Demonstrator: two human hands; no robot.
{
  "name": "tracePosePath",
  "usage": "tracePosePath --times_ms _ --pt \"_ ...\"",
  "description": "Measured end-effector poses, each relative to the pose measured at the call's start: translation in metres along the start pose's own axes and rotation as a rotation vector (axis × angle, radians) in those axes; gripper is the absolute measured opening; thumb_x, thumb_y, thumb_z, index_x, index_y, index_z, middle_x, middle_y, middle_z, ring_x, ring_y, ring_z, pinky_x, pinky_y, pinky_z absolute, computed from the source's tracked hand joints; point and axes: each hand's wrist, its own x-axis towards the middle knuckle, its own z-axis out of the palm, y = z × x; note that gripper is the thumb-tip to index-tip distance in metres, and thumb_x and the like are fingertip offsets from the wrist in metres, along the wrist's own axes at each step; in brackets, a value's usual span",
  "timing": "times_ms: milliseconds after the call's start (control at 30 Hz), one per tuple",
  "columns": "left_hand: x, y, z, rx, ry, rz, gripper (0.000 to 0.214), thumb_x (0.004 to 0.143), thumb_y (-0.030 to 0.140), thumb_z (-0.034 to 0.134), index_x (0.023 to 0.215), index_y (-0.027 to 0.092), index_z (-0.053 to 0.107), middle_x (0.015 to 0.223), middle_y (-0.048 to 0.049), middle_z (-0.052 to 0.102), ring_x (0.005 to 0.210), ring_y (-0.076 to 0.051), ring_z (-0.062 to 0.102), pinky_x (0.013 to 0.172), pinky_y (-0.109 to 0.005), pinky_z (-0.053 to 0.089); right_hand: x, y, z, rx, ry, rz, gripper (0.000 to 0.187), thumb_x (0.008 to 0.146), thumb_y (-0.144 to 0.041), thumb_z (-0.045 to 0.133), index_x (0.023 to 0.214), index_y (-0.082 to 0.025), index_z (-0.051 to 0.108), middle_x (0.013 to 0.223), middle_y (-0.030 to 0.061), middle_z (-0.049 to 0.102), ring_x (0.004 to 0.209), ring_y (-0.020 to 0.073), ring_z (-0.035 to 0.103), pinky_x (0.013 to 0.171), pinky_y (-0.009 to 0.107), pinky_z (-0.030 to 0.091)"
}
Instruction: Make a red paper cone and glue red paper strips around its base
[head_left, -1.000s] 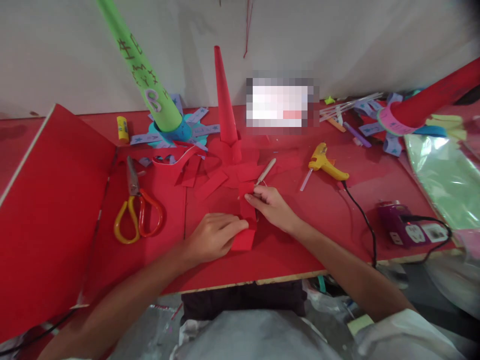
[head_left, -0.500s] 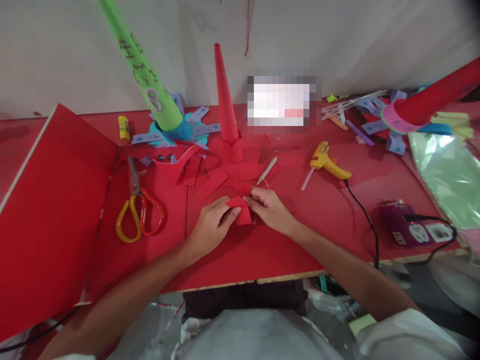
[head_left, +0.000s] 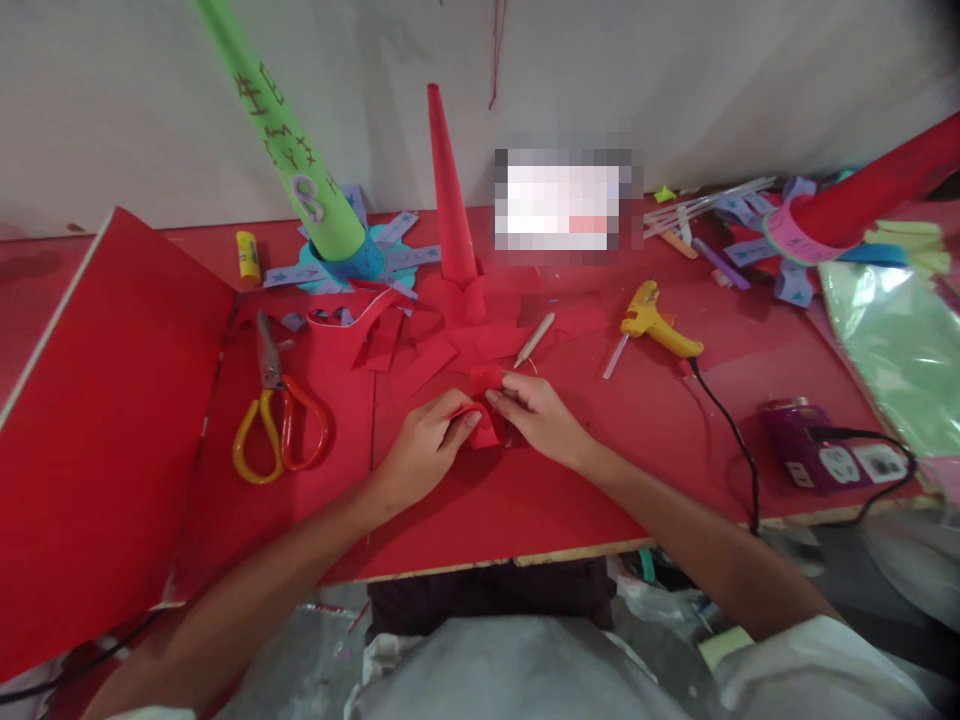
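Both my hands meet at the middle of the red table (head_left: 600, 490). My left hand (head_left: 424, 450) pinches the near end of a red paper strip (head_left: 484, 425), folded over toward the far end. My right hand (head_left: 540, 415) pinches the strip's far end, where it joins the red strips (head_left: 450, 350) fanned round the base of a tall red paper cone (head_left: 450, 190). A small pale-handled tool (head_left: 534, 340) lies just beyond my right fingers.
Yellow and red scissors (head_left: 274, 420) lie to the left beside a raised red sheet (head_left: 97, 430). A yellow glue gun (head_left: 660, 325) with a black cord and a purple power strip (head_left: 825, 460) sit to the right. A green cone (head_left: 289, 140) and another red cone (head_left: 862, 205) stand behind.
My left hand has lifted the near end of the red strip and folded it up toward my right hand. The strip, flat a second ago, now stands curled between both hands.
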Motion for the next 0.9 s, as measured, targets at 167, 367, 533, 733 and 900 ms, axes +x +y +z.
tracePosePath --times_ms 167,367,533,733,900 --pt "0.0009 0.0006 -0.0027 -0.076 0.018 0.016 0.025 0.104 0.038 0.066 0.088 0.02 0.073 0.08 0.0002 0.074 0.071 -0.014 0.065 0.069 -0.026 0.049 0.0018 0.0026 -0.0017 -0.036 0.02 -0.039 0.03 0.099 -0.051 0.061 0.09 -0.023 0.062 0.08 0.0012 0.065 0.068 0.017 0.062 0.059 0.028 0.051" --pt "0.0013 0.001 -0.0029 -0.186 0.005 -0.009 0.021 0.104 0.035 0.063 0.096 0.02 0.076 0.093 -0.0037 0.078 0.084 -0.016 0.071 0.074 -0.026 0.053 0.0064 0.0051 -0.0038 -0.098 0.065 -0.08 0.035 0.098 -0.049 0.061 0.076 -0.024 0.048 0.068 -0.0031 0.051 0.062 0.0142 0.049 0.058 0.028 0.04" --pt "0.0018 0.0021 -0.0018 -0.162 -0.043 0.03 0.027 0.106 0.034 0.059 0.089 0.018 0.073 0.088 -0.0038 0.072 0.084 -0.016 0.068 0.079 -0.028 0.052 0.0083 0.0023 -0.0037 -0.051 0.092 -0.08 0.038 0.095 -0.051 0.066 0.075 -0.025 0.045 0.069 -0.0034 0.05 0.065 0.0153 0.051 0.065 0.03 0.045" --pt "0.0041 0.0026 -0.0017 -0.134 -0.007 0.01 0.028 0.104 0.036 0.06 0.083 0.018 0.065 0.08 -0.0011 0.068 0.073 -0.014 0.059 0.07 -0.026 0.045 0.0028 -0.0006 -0.0015 0.004 0.055 -0.039 0.024 0.096 -0.046 0.067 0.089 -0.026 0.057 0.076 -0.0007 0.062 0.073 0.02 0.061 0.07 0.033 0.053" --pt "0.0055 0.0022 -0.0022 -0.086 0.051 0.012 0.032 0.105 0.034 0.056 0.078 0.019 0.058 0.072 0.0022 0.058 0.066 -0.012 0.049 0.066 -0.025 0.041 0.0013 0.0004 0.0018 -0.011 0.082 -0.073 0.013 0.098 -0.037 0.058 0.096 -0.025 0.062 0.088 0.0018 0.069 0.077 0.0195 0.065 0.071 0.032 0.052"
